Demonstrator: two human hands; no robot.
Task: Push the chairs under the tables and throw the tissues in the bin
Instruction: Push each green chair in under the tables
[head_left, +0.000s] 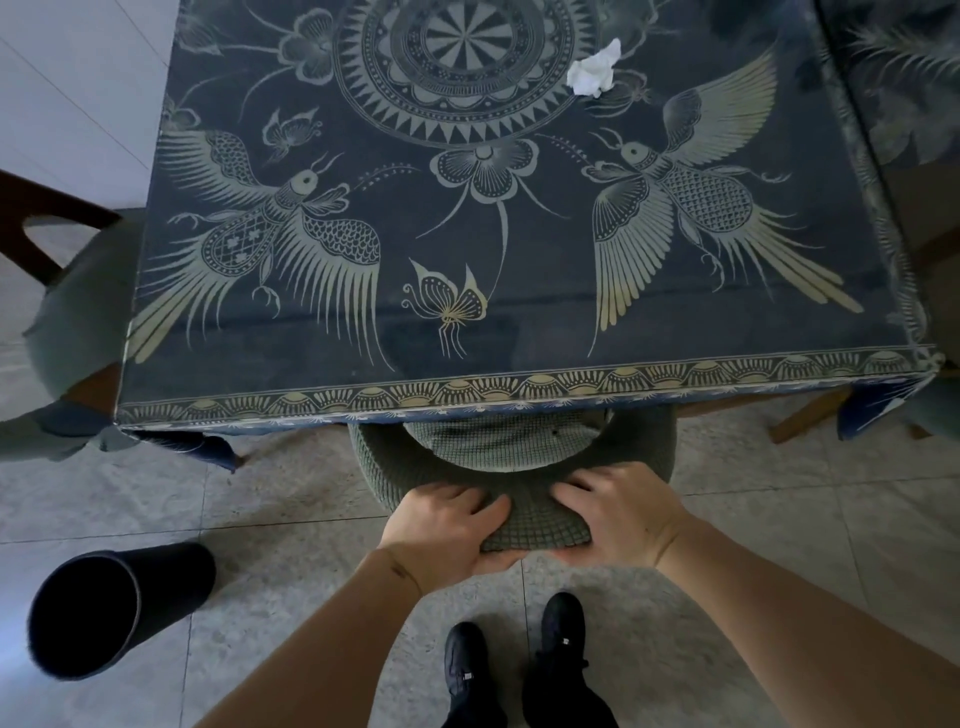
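A chair with a green knitted cover (524, 447) stands right in front of me, its seat mostly under the near edge of the table (519, 387). My left hand (447, 525) and my right hand (618, 506) both grip the top of its curved backrest, thumbs underneath. The table carries a dark blue cloth printed with birds and butterflies. One crumpled white tissue (595, 70) lies on the far right part of the tabletop. A black bin (104, 613) stands on the floor to my lower left, open mouth tilted toward me.
Another green-covered chair with a dark wooden back (78, 291) stands at the table's left side, sticking out. A third chair's wooden leg (810, 415) shows at the right corner. A second table (904, 78) adjoins at the far right. My black shoes (519, 665) are on the tiled floor.
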